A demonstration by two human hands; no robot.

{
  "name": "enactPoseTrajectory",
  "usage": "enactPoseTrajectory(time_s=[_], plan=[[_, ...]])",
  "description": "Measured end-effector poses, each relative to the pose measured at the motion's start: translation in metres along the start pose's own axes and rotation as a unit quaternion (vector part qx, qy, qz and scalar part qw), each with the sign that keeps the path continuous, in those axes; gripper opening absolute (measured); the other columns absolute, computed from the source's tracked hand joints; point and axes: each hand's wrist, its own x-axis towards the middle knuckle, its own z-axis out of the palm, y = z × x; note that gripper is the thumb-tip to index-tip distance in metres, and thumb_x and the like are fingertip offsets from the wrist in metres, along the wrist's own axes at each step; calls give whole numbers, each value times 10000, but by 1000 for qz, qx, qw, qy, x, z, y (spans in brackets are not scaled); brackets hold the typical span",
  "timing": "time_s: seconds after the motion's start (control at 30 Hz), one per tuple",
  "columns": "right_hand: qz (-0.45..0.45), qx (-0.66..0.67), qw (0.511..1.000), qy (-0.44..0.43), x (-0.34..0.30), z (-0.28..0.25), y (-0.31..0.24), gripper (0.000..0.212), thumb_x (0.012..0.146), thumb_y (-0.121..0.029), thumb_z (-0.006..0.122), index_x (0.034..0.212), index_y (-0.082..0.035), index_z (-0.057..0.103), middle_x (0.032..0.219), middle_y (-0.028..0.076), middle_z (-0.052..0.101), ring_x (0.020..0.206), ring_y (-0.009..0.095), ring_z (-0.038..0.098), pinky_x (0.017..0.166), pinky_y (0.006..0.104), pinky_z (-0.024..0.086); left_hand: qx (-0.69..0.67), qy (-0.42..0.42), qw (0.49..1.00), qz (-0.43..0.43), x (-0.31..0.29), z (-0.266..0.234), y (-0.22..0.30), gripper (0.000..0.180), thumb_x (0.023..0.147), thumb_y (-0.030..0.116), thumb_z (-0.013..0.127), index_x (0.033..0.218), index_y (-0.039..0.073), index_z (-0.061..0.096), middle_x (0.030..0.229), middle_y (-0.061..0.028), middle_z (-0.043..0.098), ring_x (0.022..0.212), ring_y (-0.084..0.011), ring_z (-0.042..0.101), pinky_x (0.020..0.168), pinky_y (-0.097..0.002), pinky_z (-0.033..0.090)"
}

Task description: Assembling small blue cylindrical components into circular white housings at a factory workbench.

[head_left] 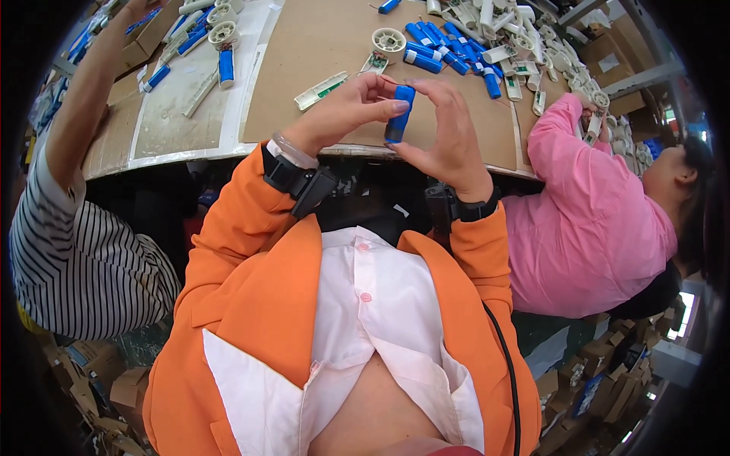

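Between my two hands, just over the table's near edge, a blue cylindrical battery cell (398, 115) is held nearly upright. My left hand (346, 110) pinches its upper side between thumb and fingers. Around its other side curves my right hand (449, 133), thumb at the lower end and index finger near the top. Beyond my left hand lies an open white plastic casing half (322, 90) with a green board in it. Close behind are a small green circuit board with a white part (375, 62) and a round white slotted cap (388, 40).
Blue battery cells (445, 47) and white casing parts (525, 45) are heaped at the far right of the cardboard-covered table (304, 45). A co-worker in pink (593, 220) sits at my right, one in stripes (91, 258) at my left. Cardboard boxes (608, 380) stand behind.
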Motion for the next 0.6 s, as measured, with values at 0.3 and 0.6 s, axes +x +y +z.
enactPoseTrajectory(time_s=[0.3, 0.6], plan=[[-50, 46, 997, 23, 6, -1, -3, 855, 577, -202, 847, 1300, -63, 411, 1243, 120, 518, 1183, 317, 463, 1028, 416, 353, 54, -39, 998, 8, -1, -4, 2, 364, 934, 210, 579, 1213, -18, 527, 1167, -102, 592, 1083, -184, 578, 968, -306, 439], [-30, 38, 999, -4, 1, 0, 3, 855, 529, -282, 863, 1251, -52, 467, 1231, 118, 514, 1163, 305, 463, 1010, 402, 364, -25, -96, 995, 6, -6, -6, 0, 419, 951, 234, 549, 1270, -34, 497, 1148, -109, 612, 1123, -177, 563, 997, -325, 421]])
